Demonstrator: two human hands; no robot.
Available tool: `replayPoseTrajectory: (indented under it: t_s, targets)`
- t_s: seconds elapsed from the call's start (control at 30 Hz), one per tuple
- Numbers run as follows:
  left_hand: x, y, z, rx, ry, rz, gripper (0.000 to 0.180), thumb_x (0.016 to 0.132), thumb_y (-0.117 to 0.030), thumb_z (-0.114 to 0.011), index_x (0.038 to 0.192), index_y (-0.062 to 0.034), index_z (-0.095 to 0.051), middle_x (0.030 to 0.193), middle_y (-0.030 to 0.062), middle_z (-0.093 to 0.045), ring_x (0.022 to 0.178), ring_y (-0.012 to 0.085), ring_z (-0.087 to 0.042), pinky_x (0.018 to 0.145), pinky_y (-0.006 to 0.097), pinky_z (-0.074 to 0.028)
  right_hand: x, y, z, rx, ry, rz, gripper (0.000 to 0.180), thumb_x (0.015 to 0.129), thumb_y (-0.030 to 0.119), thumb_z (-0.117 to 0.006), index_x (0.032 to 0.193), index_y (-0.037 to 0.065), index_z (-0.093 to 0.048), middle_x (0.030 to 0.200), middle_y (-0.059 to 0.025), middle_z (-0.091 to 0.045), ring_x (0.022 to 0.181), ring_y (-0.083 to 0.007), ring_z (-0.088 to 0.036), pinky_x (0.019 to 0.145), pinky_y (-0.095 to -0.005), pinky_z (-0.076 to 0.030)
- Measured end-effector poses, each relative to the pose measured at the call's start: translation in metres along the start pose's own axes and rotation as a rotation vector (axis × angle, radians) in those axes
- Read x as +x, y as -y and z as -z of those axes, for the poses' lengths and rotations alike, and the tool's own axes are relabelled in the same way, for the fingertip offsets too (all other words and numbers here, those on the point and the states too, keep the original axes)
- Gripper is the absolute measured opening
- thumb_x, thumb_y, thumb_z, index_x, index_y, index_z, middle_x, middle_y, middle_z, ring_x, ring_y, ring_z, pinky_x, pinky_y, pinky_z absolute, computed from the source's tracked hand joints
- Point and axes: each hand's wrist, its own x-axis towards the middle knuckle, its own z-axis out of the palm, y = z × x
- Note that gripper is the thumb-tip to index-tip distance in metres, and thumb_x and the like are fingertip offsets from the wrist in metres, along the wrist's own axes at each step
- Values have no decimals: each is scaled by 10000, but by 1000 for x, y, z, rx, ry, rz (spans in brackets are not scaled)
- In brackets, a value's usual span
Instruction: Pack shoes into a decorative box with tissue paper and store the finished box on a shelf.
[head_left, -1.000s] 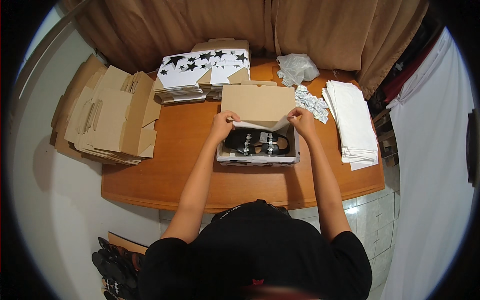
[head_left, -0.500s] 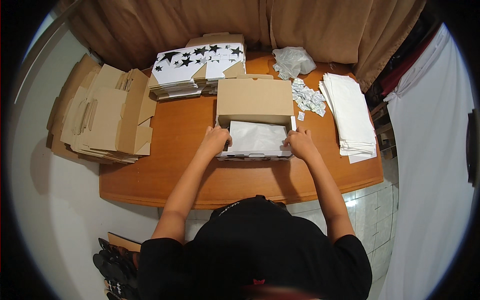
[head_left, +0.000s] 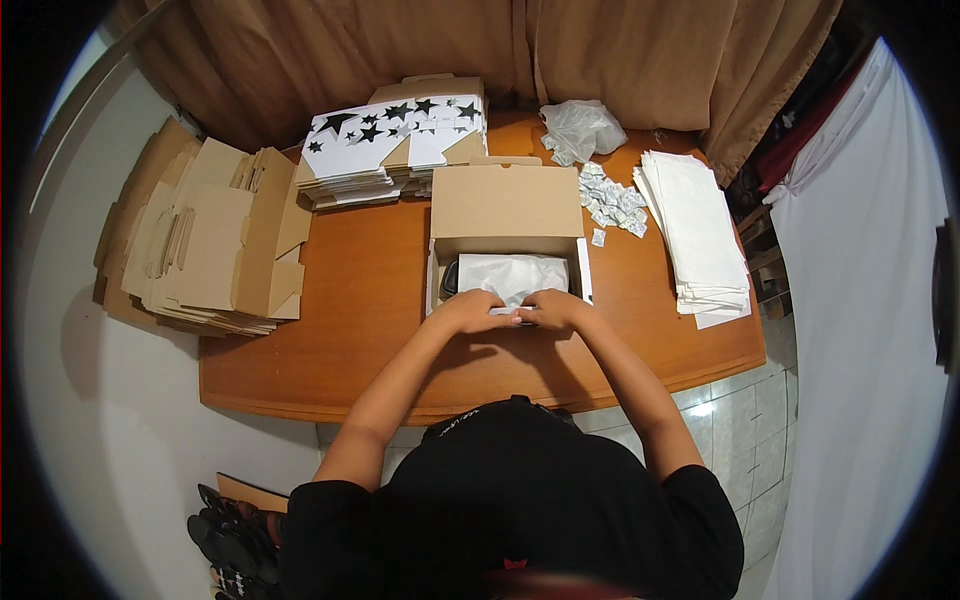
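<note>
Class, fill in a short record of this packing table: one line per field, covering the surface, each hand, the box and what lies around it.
Surface: wooden table
Left hand: on the white tissue paper at the near edge of the open cardboard box
Right hand: beside the left, on the same paper
Box contents: dark item mostly covered by the paper
Box lid: open, folded back
Left side: flat cardboard blanks
Far side: star-printed stack, plastic bag
Right side: small packets, white sheets
</note>
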Motion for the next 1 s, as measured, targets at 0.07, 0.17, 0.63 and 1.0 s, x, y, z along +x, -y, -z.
replayPoseTrajectory:
  t_s: [0.07, 0.17, 0.63, 1.0]
  targets:
    - [-4, 2, 1, 24, -32, -40, 616, 790, -545, -564, 1024, 22, -631, 993, 237, -622, 933, 366, -591, 812, 402, -458, -1, 5, 6, 11, 17, -24, 500, 860, 451, -492, 1017, 0, -641, 1043, -226, -615, 963, -345, -595, 858, -370, -451]
    - [-13, -1, 6, -21, -253, -56, 524, 746, -500, -623, 957, -23, -667, 959, 191, -638, 939, 338, -585, 827, 397, -455, -7, 5, 19, 82, -11, 65, 409, 829, 362, -580, 1010, 0, -633, 956, -205, -637, 878, -330, -612, 817, -381, -462]
    - [-76, -11, -19, 105, -796, 280, 232, 720, -140, -706, 893, -7, -628, 1080, 161, -470, 1054, 339, -449, 841, 424, -430, 40, -67, 41, 378, -1131, -143, 638, 765, 219, -651, 1235, -85, -344, 1180, -280, -455, 1110, -366, -447, 967, -420, -331]
    - [-69, 21, -42, 6, -1009, 61, 142, 742, -63, -664, 871, -4, -651, 1048, 127, -558, 985, 310, -514, 859, 386, -425, 51, -61, 37, 1058, -1374, 16, 418, 903, 251, -532, 1193, -28, -417, 1038, -100, -553, 953, -142, -504, 849, -265, -390]
